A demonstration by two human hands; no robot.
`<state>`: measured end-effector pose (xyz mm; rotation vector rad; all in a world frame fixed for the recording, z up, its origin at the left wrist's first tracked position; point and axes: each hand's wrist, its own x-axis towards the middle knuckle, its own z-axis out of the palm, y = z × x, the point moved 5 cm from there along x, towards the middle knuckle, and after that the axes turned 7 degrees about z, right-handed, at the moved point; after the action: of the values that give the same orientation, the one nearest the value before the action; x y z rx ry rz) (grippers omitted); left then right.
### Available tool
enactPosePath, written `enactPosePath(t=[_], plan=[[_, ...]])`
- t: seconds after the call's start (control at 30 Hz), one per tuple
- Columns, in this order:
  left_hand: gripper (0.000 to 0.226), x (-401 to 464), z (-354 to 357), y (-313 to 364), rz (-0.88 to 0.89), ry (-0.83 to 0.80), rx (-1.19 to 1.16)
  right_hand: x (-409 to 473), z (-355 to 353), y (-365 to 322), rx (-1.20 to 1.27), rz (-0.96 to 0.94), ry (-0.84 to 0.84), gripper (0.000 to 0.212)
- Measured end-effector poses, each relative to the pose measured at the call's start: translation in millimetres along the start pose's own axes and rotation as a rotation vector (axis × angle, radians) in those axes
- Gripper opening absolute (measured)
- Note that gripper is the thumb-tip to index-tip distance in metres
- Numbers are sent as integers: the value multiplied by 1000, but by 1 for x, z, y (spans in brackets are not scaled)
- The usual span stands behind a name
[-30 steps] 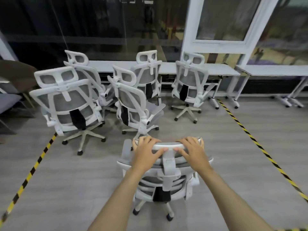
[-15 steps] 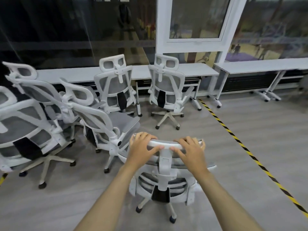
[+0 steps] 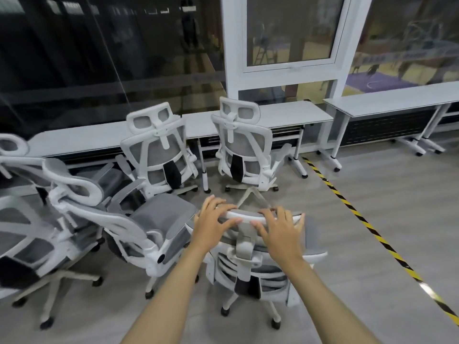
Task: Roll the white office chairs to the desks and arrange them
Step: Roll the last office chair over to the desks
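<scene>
The view has swung right, so the long desk (image 3: 285, 115) and the empty desk (image 3: 397, 100) beyond the floor tape (image 3: 347, 207) sit closer. The chair (image 3: 250, 259) rolls toward them beside the tilted neighbouring chair (image 3: 139, 234). Left hand (image 3: 211, 219) and right hand (image 3: 280, 232) keep their fingers curled over its headrest.

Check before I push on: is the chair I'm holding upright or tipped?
Upright: the held chair has its visible casters on the floor, both hands on its headrest.
</scene>
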<state>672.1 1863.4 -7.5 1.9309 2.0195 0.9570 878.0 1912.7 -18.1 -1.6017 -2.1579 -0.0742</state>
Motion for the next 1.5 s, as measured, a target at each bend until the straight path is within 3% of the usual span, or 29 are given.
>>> enactPosePath(t=[0.27,0.6,0.77,0.97,1.13,1.27,1.37,1.5], plan=[[60,134,28,-44,10,41,-85,126,52,7,-48,35,12,49],[43,259,58,-83,-8,-29,-160,245,98,11,-21,71,33,45],[57,291,64,-86,-30,-66,-231,277,111,12,-6,80,24,44],[57,294,65,-83,-13,-28,-220,282,121,13,58,59,-22,36],[73,274,67,-69,-62,-104,-171,291,120,23,61,-50,-115,57],[57,248,69,-54,-125,-105,-52,278,106,39,118,-157,-170,67],[46,213,67,-39,-184,-87,31,254,87,51,182,-218,-133,57],[36,151,60,-14,-303,-25,152,206,66,55,226,-326,-281,42]])
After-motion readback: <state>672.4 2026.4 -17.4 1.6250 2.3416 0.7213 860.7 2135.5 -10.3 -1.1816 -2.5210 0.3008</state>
